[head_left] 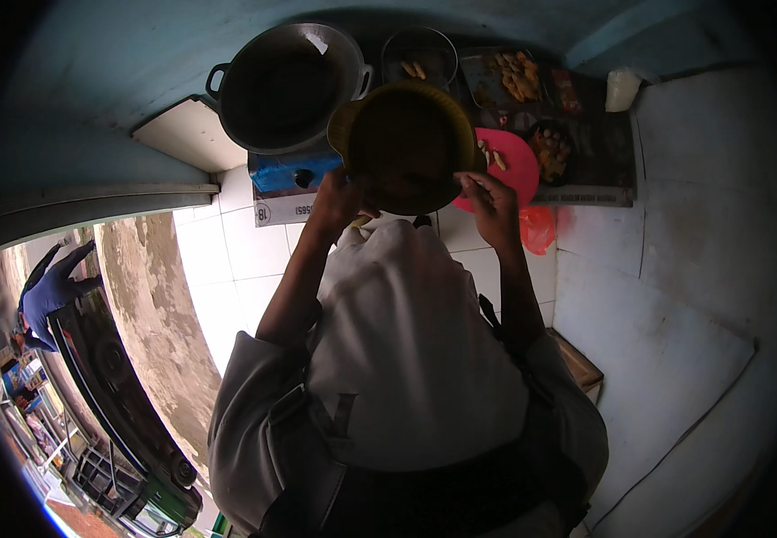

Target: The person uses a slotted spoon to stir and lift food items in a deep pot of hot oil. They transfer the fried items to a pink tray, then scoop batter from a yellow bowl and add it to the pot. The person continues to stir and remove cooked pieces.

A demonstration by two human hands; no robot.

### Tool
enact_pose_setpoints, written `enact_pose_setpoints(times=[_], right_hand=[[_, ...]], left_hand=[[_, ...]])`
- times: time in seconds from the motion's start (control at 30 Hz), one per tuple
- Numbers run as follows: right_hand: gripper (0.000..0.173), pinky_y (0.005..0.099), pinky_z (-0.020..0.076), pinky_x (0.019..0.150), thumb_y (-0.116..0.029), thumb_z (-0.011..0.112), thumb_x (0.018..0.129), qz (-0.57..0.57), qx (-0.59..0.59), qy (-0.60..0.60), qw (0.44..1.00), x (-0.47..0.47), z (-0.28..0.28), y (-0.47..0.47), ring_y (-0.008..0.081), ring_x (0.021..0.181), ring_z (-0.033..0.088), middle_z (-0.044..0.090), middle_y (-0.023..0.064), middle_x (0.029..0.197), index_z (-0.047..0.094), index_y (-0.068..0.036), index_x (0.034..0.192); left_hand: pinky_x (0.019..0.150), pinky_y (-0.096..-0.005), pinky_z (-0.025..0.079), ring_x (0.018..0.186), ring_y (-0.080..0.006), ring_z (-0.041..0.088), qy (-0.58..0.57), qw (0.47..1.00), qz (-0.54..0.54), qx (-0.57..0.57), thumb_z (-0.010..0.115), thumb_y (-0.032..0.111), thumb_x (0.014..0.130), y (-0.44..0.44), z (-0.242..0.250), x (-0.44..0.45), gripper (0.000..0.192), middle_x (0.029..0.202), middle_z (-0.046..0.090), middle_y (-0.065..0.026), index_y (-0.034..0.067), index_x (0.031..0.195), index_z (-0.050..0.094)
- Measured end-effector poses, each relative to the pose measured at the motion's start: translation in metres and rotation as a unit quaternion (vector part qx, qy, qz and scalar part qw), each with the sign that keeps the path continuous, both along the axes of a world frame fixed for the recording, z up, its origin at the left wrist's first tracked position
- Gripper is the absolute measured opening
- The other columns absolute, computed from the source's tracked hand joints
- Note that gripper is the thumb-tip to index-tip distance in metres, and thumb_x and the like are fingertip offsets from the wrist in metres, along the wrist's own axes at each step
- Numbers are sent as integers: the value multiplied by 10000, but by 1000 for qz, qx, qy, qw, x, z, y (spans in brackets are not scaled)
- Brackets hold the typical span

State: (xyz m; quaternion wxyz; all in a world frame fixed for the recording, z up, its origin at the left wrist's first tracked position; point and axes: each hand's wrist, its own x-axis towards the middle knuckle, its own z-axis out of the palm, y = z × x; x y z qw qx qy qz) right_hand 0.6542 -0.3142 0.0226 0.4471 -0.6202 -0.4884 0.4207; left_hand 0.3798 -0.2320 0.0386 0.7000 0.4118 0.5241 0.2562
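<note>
Both hands hold a round yellow-green basin [466, 128] in front of my chest. My left hand [341, 202] grips its near left rim. At the near right rim, the thumb and fingers of my right hand [493, 202] pinch the edge. The inside is dark, so I cannot tell what it contains. Behind the basin on the right, a pink plastic plate or lid [519, 165] is partly covered and bears a few pale, finger-shaped pieces [498, 160]. A large two-handled wok [288, 94] sits beyond my left hand, over a stove with a blue front [288, 173].
Along the back are a round clear bowl [388, 50] and a metal tray [479, 84] with knobbly orange-brown pieces. A dark bowl [566, 175] holds small round items. A red plastic bag [538, 228] lies by my right hand. Outside on the left are a person [52, 296] and a pickup truck [113, 376].
</note>
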Motion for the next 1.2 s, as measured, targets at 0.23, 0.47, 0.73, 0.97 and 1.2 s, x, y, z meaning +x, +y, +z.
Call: enact_pose_setpoints(times=[0.23, 0.47, 0.73, 0.97, 1.2], right_hand=[[257, 243, 527, 795, -194, 628, 1031, 8, -7, -11, 1000, -12, 4, 5, 88, 875, 661, 743, 60, 1029, 715, -15, 1194], [259, 223, 493, 667, -217, 642, 1022, 49, -47, -27, 997, -10, 6, 7, 58, 763, 634, 740, 35, 892, 724, -41, 1194], [261, 190, 326, 441, -250, 635, 1023, 21, -100, 80, 992, -11, 11, 14, 9, 494, 443, 672, 7, 749, 726, -60, 1177], [245, 219, 496, 643, -194, 634, 1025, 30, -18, -15, 999, -13, 6, 20, 62, 739, 636, 730, 47, 897, 714, -37, 1195], [228, 265, 555, 841, -165, 641, 1018, 78, 8, -76, 994, 0, 9, 21, 127, 935, 707, 761, 86, 1042, 725, -8, 1161]], left_hand=[[597, -338, 625, 659, -259, 717, -24, 999, -19, 15, 574, 138, 969, 0, -6, -5, 361, 915, 697, -215, -152, 1181, 546], [589, -353, 619, 675, -261, 720, -10, 1000, -21, 20, 558, 132, 967, -1, -10, -2, 338, 911, 709, -206, -136, 1172, 573], [588, -358, 619, 666, -264, 718, -18, 1000, -24, 9, 548, 145, 971, 2, -12, -2, 349, 926, 713, -218, -143, 1167, 569], [595, -359, 618, 676, -270, 726, -21, 999, -28, 14, 547, 142, 972, 8, -21, -9, 358, 921, 704, -226, -153, 1175, 554], [598, -349, 612, 664, -284, 732, 34, 998, -31, 34, 583, 135, 952, 14, -23, -13, 377, 938, 712, -226, -175, 1165, 560]])
